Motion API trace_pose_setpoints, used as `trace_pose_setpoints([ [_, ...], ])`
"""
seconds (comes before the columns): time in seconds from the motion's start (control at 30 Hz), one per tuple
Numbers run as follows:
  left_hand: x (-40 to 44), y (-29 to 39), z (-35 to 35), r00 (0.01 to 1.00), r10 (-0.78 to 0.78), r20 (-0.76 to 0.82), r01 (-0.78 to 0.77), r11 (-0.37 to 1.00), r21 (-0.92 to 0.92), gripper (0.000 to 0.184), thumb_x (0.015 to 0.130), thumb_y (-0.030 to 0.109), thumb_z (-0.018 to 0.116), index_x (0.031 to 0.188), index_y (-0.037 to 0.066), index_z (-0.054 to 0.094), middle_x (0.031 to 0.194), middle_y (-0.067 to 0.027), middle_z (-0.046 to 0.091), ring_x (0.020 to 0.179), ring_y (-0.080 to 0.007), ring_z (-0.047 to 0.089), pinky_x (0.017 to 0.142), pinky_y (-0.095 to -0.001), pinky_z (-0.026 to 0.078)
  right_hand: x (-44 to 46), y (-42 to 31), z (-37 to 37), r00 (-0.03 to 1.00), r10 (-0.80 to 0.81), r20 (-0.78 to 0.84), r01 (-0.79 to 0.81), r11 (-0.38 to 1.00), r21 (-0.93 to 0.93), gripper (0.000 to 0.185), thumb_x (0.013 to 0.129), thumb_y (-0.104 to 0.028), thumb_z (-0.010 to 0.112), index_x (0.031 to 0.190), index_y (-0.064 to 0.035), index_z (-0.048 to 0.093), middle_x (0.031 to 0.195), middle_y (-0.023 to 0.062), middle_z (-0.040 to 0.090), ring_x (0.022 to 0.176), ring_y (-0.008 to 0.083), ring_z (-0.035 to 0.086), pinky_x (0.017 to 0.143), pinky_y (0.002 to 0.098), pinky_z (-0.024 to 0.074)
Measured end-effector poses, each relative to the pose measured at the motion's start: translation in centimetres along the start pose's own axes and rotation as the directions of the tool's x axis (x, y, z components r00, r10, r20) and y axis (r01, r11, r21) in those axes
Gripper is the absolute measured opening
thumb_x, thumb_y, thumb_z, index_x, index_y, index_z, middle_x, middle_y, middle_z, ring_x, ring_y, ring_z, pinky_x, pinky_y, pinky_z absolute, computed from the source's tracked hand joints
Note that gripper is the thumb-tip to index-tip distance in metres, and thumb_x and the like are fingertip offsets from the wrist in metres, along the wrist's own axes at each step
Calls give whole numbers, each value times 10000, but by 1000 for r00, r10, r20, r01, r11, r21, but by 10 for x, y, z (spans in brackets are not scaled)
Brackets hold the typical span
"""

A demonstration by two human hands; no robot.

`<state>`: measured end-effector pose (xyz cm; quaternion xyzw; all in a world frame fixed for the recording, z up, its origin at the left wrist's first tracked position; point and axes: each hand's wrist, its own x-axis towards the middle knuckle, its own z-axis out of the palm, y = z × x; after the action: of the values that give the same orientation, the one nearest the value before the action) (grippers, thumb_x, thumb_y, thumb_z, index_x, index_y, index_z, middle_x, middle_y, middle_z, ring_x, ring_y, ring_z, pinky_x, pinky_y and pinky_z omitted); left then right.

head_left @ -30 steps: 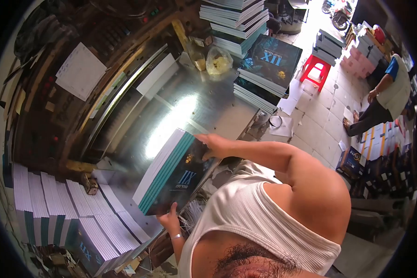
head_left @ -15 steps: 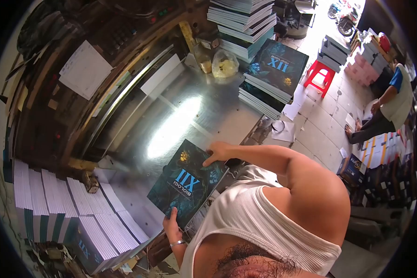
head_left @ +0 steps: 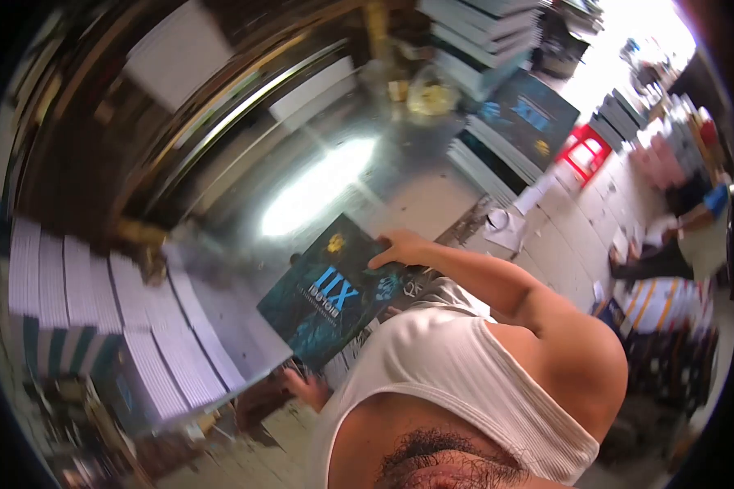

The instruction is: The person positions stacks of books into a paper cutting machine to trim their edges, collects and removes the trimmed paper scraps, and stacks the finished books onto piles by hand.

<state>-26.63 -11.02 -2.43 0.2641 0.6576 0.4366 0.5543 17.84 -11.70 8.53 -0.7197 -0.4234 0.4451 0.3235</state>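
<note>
A dark book with blue "XII BIOLOGI" lettering point(head_left: 322, 289) lies tilted over the near edge of the metal table point(head_left: 420, 196); whether others lie under it is hidden. My right hand point(head_left: 398, 248) grips its upper right edge, thumb on the cover and the other fingers partly hidden. Just below the book's lower corner is my left hand point(head_left: 303, 389), blurred, fingers apart. It seems off the cover, though contact at the corner is unclear.
White-paged book stacks point(head_left: 167, 359) stand at the lower left. Further stacks point(head_left: 530, 118) and a plastic bag point(head_left: 432, 94) are at the upper part. A red stool point(head_left: 583, 153) and a person point(head_left: 701, 236) are at the right.
The thick tilted stack seen earlier now shows only its top cover. My left thumb has come off the cover, and that hand sits below the book. The whole view has shifted and blurred.
</note>
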Motion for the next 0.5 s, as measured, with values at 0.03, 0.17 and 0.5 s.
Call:
trace_pose_setpoints([
  [0.03,-14,-12,2,992,-95,81,105,987,-125,629,995,438,592,1506,141,379,1296,-123,596,1166,-276,587,997,-411,478,1,5,1,999,-37,-11,37,999,-2,800,645,-561,868,1168,19,691,966,153,724,897,280,693,812,392,526],
  [0.17,-68,-21,36,916,-173,362,335,828,-450,489,1063,435,459,1485,203,375,1300,-89,583,1205,-247,567,1010,-418,477,-6,-7,3,991,-59,116,28,966,258,571,739,-313,874,1148,41,691,987,116,732,870,209,688,799,356,532],
  [0.5,-96,45,59,975,-160,155,222,762,-609,468,892,339,751,1192,68,513,1176,-79,612,994,-216,641,868,-373,569,-47,1,28,975,148,165,-193,932,307,450,864,-303,795,1116,20,609,1001,73,639,818,163,587,711,321,485],
])
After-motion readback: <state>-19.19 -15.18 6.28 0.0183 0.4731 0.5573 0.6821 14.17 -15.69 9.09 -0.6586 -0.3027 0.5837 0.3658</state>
